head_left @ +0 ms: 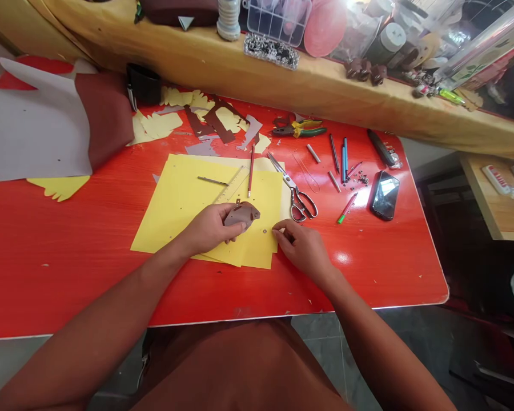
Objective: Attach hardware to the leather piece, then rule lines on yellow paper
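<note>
Pinching a curved brown cutout [242,216], the left hand [208,229] sits over stacked yellow paper sheets [180,194] on a glossy red tabletop [68,257]; the right hand [304,250] rests nearby, fingertips pressed together.

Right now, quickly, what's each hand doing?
Left hand: closed, holding a brown cut-out.
Right hand: curled on the yellow sheet; whether it holds anything cannot be told.

A head-worn camera looks forward and down from just above the person's brown shirt [235,365]; it faces across a red table [68,274] at close range; the left hand [208,228] and right hand [302,248] sit near frame centre; a cloth-draped shelf [257,74] runs along the top.
</note>
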Motion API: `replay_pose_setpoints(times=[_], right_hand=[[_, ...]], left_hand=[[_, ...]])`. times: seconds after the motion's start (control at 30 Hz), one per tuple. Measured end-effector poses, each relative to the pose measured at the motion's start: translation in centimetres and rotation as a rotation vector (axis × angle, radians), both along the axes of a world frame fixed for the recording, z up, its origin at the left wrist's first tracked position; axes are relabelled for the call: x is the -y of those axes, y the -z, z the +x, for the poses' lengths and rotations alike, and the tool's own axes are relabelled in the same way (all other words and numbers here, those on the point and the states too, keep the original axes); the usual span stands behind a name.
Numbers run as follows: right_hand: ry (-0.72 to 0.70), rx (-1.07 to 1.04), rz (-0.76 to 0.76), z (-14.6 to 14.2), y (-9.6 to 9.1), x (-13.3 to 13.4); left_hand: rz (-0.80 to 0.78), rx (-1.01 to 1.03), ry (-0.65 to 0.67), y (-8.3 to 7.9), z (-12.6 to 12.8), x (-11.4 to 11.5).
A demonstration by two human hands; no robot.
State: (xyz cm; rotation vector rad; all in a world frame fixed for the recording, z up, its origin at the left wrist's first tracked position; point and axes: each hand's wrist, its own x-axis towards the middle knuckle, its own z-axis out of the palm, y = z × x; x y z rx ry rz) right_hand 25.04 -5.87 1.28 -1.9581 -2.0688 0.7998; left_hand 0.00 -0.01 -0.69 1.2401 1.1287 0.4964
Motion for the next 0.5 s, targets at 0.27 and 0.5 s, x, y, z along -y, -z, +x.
replay_pose_setpoints(times=[0.27, 0.5], right_hand=[[-0.091, 0.149, -0.044, -1.5, -0.4, -0.7], [-0.163, 0.279, -0.081, -1.9, -0.8, -1.1]], left_hand=[[0.009, 0.0, 0.005, -0.3, 0.1, 0.0], [0.009, -0.013, -0.001, -0.4, 0.1, 0.0]])
